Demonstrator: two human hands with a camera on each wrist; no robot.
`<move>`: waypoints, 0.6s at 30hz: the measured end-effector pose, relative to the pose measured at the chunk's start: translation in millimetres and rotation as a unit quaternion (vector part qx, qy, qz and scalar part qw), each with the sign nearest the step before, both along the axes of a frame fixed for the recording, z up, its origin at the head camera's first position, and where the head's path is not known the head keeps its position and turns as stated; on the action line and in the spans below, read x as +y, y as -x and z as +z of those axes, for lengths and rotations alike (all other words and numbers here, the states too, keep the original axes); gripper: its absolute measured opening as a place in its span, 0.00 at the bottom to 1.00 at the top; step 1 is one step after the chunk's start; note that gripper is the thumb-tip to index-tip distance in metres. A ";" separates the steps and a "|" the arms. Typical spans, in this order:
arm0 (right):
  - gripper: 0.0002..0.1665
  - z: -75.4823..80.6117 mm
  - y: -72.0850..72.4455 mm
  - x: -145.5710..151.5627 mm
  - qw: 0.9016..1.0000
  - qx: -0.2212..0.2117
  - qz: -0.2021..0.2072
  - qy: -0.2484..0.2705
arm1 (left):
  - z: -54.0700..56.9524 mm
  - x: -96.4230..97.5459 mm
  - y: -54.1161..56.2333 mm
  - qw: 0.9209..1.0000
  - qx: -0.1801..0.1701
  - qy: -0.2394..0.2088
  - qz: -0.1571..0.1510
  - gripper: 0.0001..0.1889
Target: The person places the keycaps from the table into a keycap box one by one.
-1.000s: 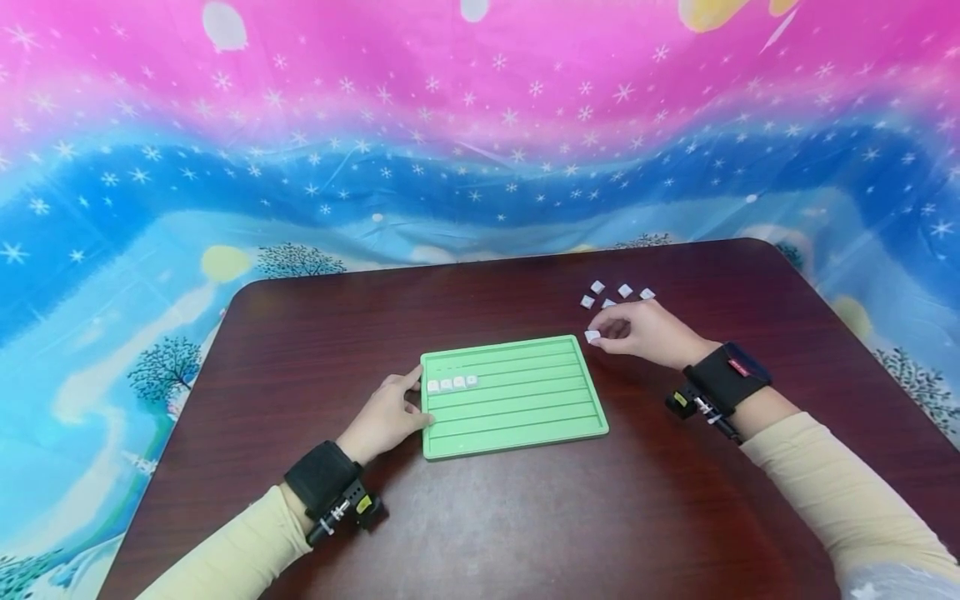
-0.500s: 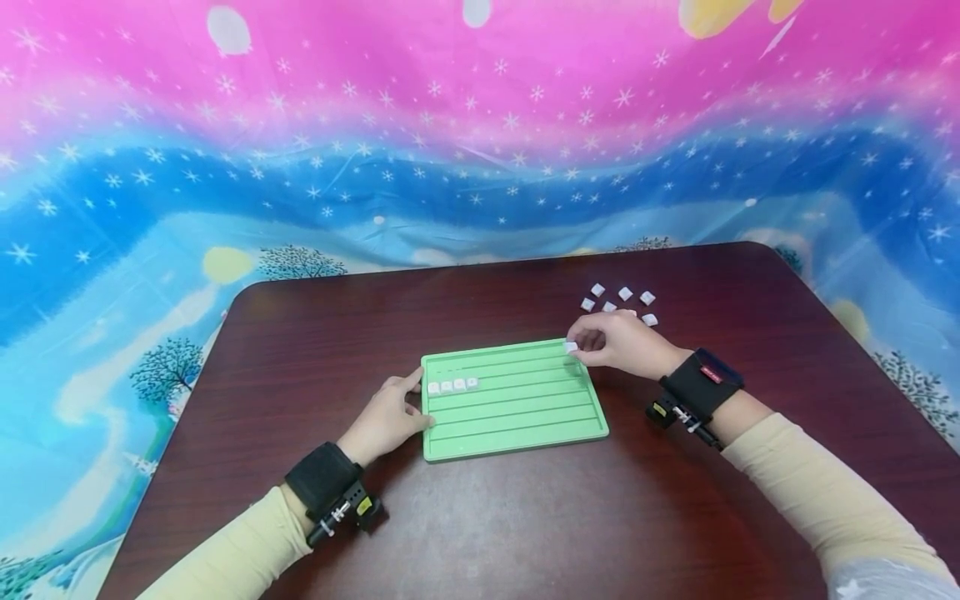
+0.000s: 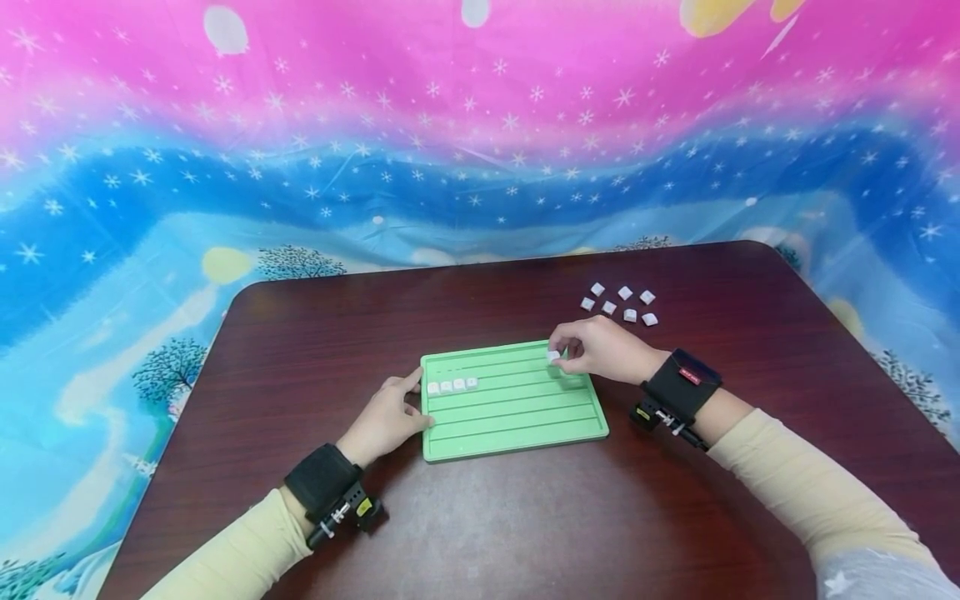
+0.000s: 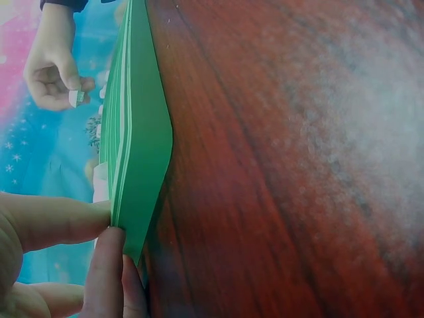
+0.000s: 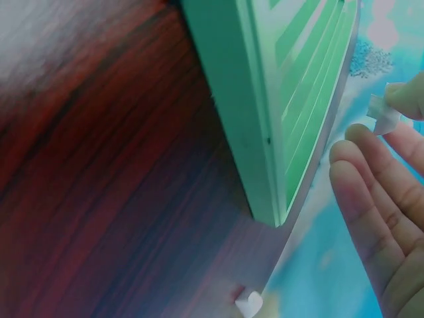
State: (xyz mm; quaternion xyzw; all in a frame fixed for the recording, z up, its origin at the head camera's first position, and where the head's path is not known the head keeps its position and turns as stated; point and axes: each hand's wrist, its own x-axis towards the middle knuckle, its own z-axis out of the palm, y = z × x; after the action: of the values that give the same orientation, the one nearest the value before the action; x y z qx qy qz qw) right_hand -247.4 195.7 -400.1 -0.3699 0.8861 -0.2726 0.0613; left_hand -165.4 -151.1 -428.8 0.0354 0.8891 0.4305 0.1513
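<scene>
Now the right fingers (image 3: 562, 331) hold the keycap (image 3: 553, 356) farther left.

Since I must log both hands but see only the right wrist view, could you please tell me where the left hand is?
Observer: In the head view, the left hand holds the green tray at its left edge.

Operator: Thank you. Does the tray contain any white pieces, please? I see none inside it from my side.

Observer: Yes, a row of four white pieces sits near the tray's left edge.

Operator: Understood. And on the table, I see only one loose piece. Are there more?

Observer: Yes, the head view shows seven loose white pieces on the table, beyond the tray's far right corner.
</scene>
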 end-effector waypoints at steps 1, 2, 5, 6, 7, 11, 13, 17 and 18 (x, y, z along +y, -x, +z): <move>0.10 -0.1 -0.1 -1.5 1.000 0.000 -0.001 -0.002 | 0.2 -0.1 -0.2 1.000 0.000 0.000 0.000 0.44; 0.10 -0.3 -0.3 -3.0 1.000 0.001 -0.002 -0.005 | 0.1 -0.2 -0.4 1.000 0.000 0.001 0.000 0.44; 0.10 -0.8 -1.0 -7.3 1.000 0.003 -0.004 -0.010 | -0.1 -0.7 -1.1 1.000 0.000 0.003 -0.001 0.45; 0.10 -1.0 -1.1 -8.7 1.000 0.004 -0.003 -0.010 | -0.3 -0.8 -1.3 1.000 0.001 0.003 -0.001 0.45; 0.10 -1.0 -1.3 -10.2 1.000 0.005 -0.003 -0.011 | -0.7 -1.0 -1.5 1.000 0.001 0.003 -0.001 0.45; 0.10 0.1 -2.1 -16.1 1.000 0.004 0.000 -0.008 | -1.6 -1.3 -1.6 1.000 0.002 0.000 -0.002 0.45; 0.10 0.6 -2.3 -19.0 1.000 0.003 0.003 -0.008 | -1.3 -1.3 -1.5 1.000 0.003 0.000 -0.003 0.45; 0.09 0.7 -2.2 -24.0 1.000 0.007 0.011 -0.009 | -0.7 -1.4 -1.8 1.000 0.003 0.001 -0.004 0.45; 0.09 0.9 -2.3 -25.1 1.000 0.009 0.014 -0.009 | -0.6 -1.4 -1.8 1.000 0.003 0.001 -0.004 0.45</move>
State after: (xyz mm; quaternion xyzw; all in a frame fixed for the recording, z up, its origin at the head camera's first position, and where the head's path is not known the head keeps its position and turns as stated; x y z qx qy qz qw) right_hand -245.1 170.6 -399.2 -0.3838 0.8838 -0.2606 0.0606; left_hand -163.6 -152.5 -429.4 0.0401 0.8899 0.4288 0.1504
